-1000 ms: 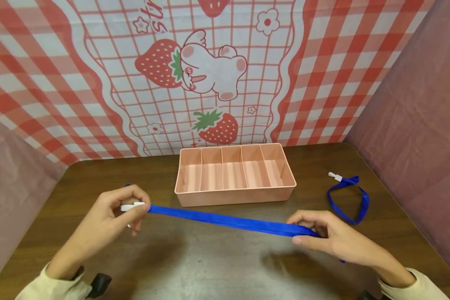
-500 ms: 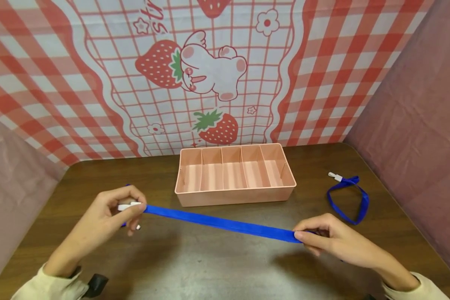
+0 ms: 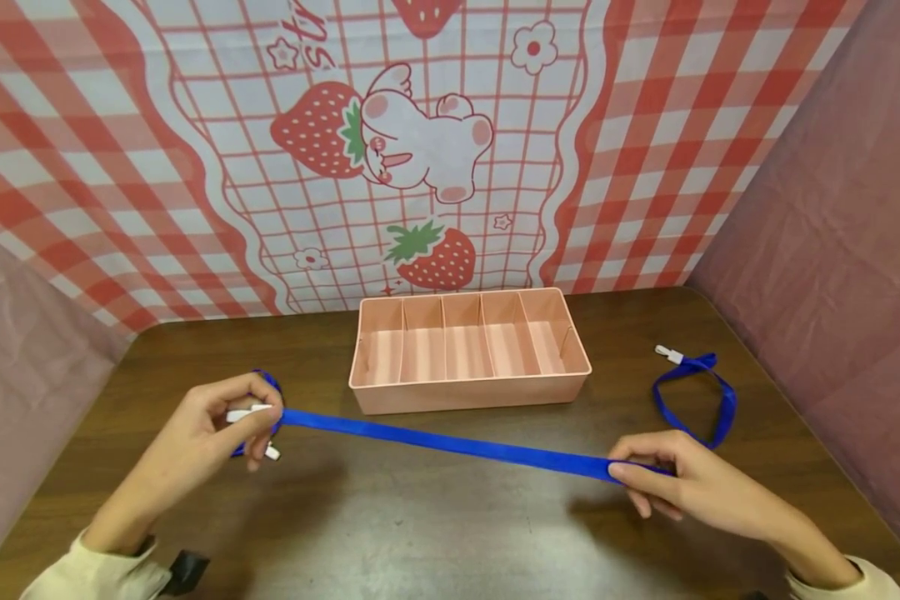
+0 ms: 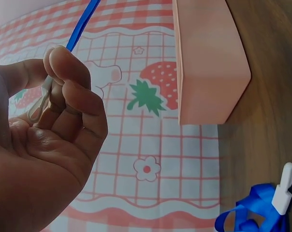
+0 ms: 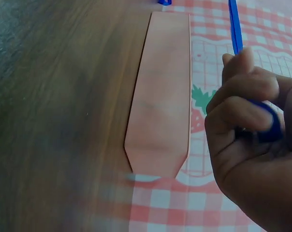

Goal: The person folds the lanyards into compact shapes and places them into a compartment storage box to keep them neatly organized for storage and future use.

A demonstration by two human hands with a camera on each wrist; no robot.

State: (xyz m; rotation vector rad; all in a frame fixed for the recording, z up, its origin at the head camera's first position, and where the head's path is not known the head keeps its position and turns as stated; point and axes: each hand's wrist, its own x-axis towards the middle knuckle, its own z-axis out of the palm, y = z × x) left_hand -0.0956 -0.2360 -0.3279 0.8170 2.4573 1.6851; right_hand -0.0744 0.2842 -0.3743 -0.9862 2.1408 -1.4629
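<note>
A flat blue lanyard (image 3: 450, 442) is stretched above the table between both hands, sloping slightly down to the right. At its left end, my left hand (image 3: 210, 433) pinches it beside the white clip (image 3: 243, 412), thumb against forefinger. That clip lies partly inside the curled fingers in the left wrist view. The other end is pinched by my right hand (image 3: 690, 479); some blue strap (image 5: 270, 123) is tucked in its palm in the right wrist view. Behind the left fingers, a second blue lanyard (image 4: 256, 200) with a white clip (image 4: 284, 188) lies on the table, partly hidden in the head view.
A pink divided box (image 3: 468, 393) stands at the back of the wooden table (image 3: 435, 533), its several compartments holding nothing visible. Right of it lies a third blue lanyard (image 3: 728, 408) in a loop. A strawberry-print cloth (image 3: 435, 158) hangs behind.
My right hand has shifted right and now pinches the strap end, which it earlier held loosely. The left hand has drifted slightly left, uncovering more of the lanyard behind it.
</note>
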